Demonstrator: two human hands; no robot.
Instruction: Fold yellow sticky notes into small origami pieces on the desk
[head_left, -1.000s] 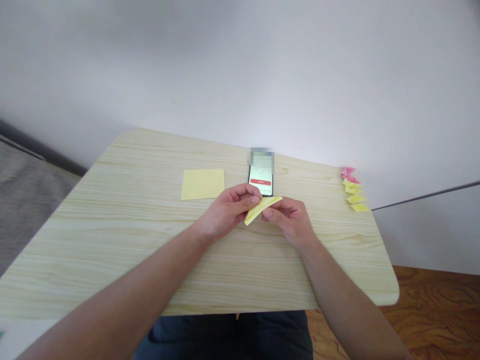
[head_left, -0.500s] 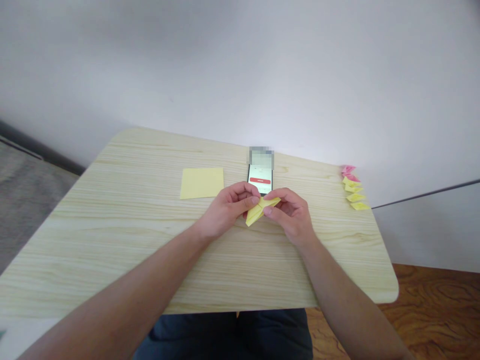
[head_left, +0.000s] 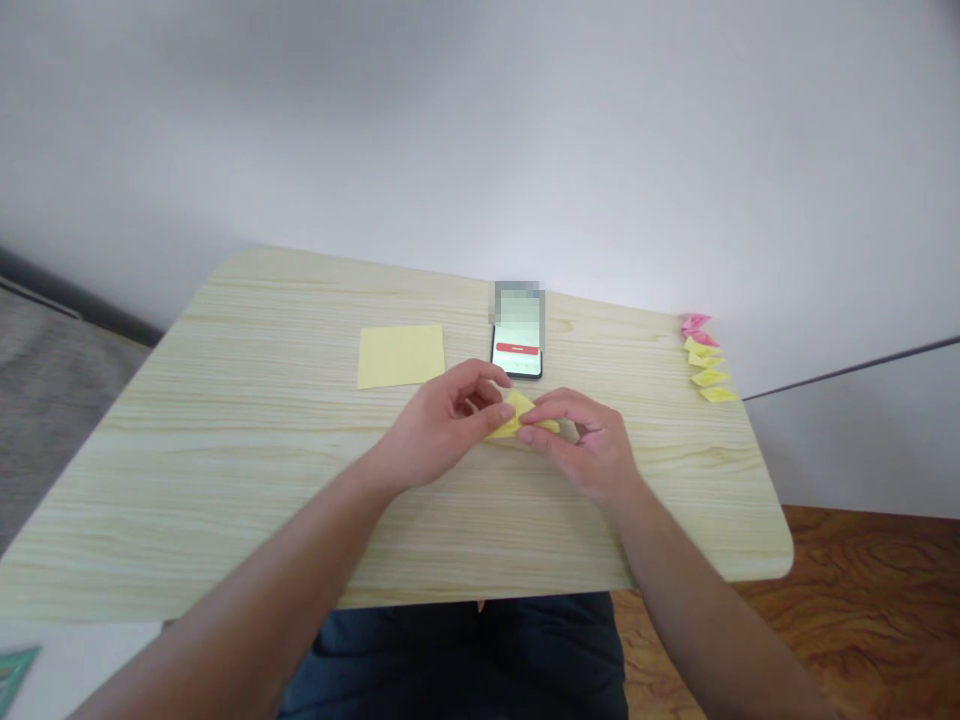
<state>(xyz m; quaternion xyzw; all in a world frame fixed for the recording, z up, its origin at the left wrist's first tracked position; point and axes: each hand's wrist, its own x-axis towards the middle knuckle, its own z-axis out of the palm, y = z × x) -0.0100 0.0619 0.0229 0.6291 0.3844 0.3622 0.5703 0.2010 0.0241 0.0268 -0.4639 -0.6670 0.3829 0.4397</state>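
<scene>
A small piece of folded yellow paper [head_left: 504, 428] is held low over the table between both hands. My left hand [head_left: 450, 420] pinches its left side with thumb and fingers. From the other side, my right hand [head_left: 589, 440] grips it between thumb and index finger. Fingers cover much of the paper, so its full shape is hidden. Just beyond the hands lies a phone [head_left: 517, 335] with a lit screen and a red bar. A flat yellow sheet or pad [head_left: 401, 356] rests to the left of the phone.
Along the right edge of the pale wooden table [head_left: 247, 420] stands a row of folded paper pieces, pink [head_left: 697, 328] at the back and yellow [head_left: 709, 377] nearer. A white wall [head_left: 480, 140] rises behind the table. A green-edged object [head_left: 19, 670] shows at bottom left.
The folded yellow paper has been turned and now lies more level, with more of it covered by fingers. The right fingertips have moved in toward the left ones. The view has shifted slightly.
</scene>
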